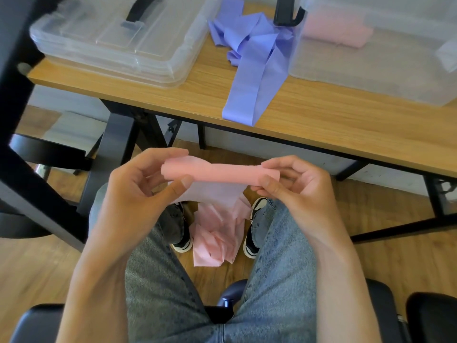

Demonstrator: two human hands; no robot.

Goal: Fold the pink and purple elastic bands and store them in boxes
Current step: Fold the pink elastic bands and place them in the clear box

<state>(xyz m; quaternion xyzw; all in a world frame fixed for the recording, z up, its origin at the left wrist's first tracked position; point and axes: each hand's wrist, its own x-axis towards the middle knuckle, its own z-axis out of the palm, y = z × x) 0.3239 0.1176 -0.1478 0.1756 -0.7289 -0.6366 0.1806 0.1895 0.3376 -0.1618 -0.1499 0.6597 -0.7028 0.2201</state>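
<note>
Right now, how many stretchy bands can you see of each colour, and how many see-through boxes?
Pink bands: 2, one in the hands and one folded in the right box.
Purple bands: 1, loose on the table.
Clear boxes: 2, left and right.
Total: 5 things.

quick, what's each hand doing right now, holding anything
Left hand: pinching the left end of the folded pink elastic band.
Right hand: pinching the right end of the same band.

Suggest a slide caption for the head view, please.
Both hands, left hand and right hand, fold a pink band before a table with purple bands.
</note>
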